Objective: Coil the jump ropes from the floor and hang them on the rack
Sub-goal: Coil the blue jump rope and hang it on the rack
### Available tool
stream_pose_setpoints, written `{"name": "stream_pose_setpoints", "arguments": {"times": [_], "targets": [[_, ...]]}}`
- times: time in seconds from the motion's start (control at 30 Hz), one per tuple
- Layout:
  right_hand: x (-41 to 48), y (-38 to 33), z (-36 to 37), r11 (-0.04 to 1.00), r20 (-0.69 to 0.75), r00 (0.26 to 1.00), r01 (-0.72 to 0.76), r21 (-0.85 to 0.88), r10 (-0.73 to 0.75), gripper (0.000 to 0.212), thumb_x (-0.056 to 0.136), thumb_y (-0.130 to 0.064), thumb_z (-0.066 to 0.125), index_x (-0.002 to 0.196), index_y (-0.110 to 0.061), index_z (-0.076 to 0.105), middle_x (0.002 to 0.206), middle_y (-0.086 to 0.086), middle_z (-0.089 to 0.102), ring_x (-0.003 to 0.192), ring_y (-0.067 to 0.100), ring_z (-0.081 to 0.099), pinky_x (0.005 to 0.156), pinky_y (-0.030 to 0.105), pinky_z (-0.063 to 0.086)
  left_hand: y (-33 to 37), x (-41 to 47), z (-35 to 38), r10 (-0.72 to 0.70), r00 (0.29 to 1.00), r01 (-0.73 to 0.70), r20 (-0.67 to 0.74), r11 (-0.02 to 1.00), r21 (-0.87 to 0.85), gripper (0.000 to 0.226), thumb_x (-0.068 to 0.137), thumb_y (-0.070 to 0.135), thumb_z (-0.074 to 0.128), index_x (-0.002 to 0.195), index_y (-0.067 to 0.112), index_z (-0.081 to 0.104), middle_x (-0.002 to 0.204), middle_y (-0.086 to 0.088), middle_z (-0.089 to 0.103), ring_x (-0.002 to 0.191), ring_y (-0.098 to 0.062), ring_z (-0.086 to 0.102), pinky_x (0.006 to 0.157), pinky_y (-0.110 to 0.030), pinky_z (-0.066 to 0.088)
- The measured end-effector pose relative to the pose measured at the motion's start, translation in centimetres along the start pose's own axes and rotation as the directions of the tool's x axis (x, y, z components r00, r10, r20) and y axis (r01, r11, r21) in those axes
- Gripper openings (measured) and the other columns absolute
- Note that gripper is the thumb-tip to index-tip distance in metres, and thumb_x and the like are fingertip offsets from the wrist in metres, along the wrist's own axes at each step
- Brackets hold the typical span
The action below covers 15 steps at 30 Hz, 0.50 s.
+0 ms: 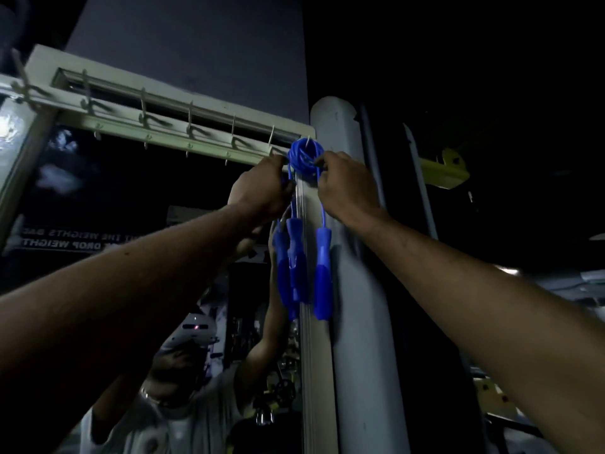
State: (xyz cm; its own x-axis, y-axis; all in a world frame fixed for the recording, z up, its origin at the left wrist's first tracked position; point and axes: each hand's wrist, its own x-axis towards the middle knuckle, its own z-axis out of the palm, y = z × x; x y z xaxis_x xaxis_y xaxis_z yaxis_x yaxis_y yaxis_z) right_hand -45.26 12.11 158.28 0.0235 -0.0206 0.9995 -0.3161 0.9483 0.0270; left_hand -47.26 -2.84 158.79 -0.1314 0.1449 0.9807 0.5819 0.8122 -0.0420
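I was at the hanging step. The coiled jump rope (304, 157) sat over the end hook (308, 141) of the rack (163, 134), and its handles (320, 283) dangled straight beneath. My left grip (262, 188) was curled on the coil's left edge, and my right grip (347, 188) pinched its right edge. Next, I judged, the loops needed seating fully behind the hook. Then both grips could ease off gently so nothing slid free.

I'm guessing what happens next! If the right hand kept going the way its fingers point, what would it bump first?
The blue rope coil: the right hand points up-left, and its fingertips seem to touch it. The hook sits just behind, though depth is unclear.
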Motion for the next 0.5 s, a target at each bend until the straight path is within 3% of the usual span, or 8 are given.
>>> {"name": "stream_pose_setpoints", "arguments": {"times": [0.17, 0.33, 0.43, 0.5], "targets": [[-6.1, -1.1, -1.8, 0.989, 0.06, 0.995, -0.092, 0.114, 0.086, 0.023, 0.087, -0.018, 0.046, 0.1, -0.026, 0.063, 0.109, -0.003, 0.065, 0.097, 0.019, 0.061, 0.079, 0.032, 0.048, 0.3, -7.8, -0.6, -0.047, 0.999, 0.045, -0.021, 0.995, -0.092, 0.035, 0.09, 0.032, 0.051, 0.123, 0.02, 0.053, 0.121, -0.007, 0.056, 0.103, -0.03, 0.059, 0.075, -0.032, 0.039], [-17.4, -2.9, -4.3, 0.931, 0.241, 0.952, -0.253, 0.262, 0.19, 0.022, 0.082, -0.023, 0.047, 0.095, -0.026, 0.065, 0.1, -0.009, 0.067, 0.086, 0.012, 0.063, 0.077, 0.033, 0.052, 1.8, -20.4, -2.2, -0.152, 0.98, 0.177, 0.13, 0.962, -0.207, 0.027, 0.088, 0.035, 0.055, 0.114, 0.025, 0.058, 0.113, 0.004, 0.062, 0.092, -0.015, 0.062, 0.075, -0.028, 0.043], [-26.6, -5.1, -7.2, 0.843, 0.417, 0.878, -0.397, 0.363, 0.234, 0.017, 0.085, -0.027, 0.05, 0.095, -0.031, 0.063, 0.089, -0.011, 0.066, 0.071, 0.007, 0.061, 0.068, 0.035, 0.054, 4.1, -29.8, -4.1, -0.214, 0.928, 0.285, 0.304, 0.934, -0.214, 0.021, 0.089, 0.035, 0.056, 0.108, 0.027, 0.062, 0.102, 0.008, 0.067, 0.085, -0.009, 0.062, 0.072, -0.026, 0.047], [-33.5, -7.0, -9.6, 0.745, 0.564, 0.786, -0.531, 0.405, 0.254, 0.014, 0.088, -0.028, 0.052, 0.094, -0.034, 0.062, 0.08, -0.012, 0.066, 0.063, 0.007, 0.061, 0.063, 0.036, 0.055, 5.8, -37.1, -5.9, -0.281, 0.869, 0.389, 0.408, 0.897, -0.21, 0.019, 0.089, 0.036, 0.057, 0.104, 0.026, 0.062, 0.096, 0.008, 0.067, 0.083, -0.011, 0.064, 0.072, -0.033, 0.053]]}}
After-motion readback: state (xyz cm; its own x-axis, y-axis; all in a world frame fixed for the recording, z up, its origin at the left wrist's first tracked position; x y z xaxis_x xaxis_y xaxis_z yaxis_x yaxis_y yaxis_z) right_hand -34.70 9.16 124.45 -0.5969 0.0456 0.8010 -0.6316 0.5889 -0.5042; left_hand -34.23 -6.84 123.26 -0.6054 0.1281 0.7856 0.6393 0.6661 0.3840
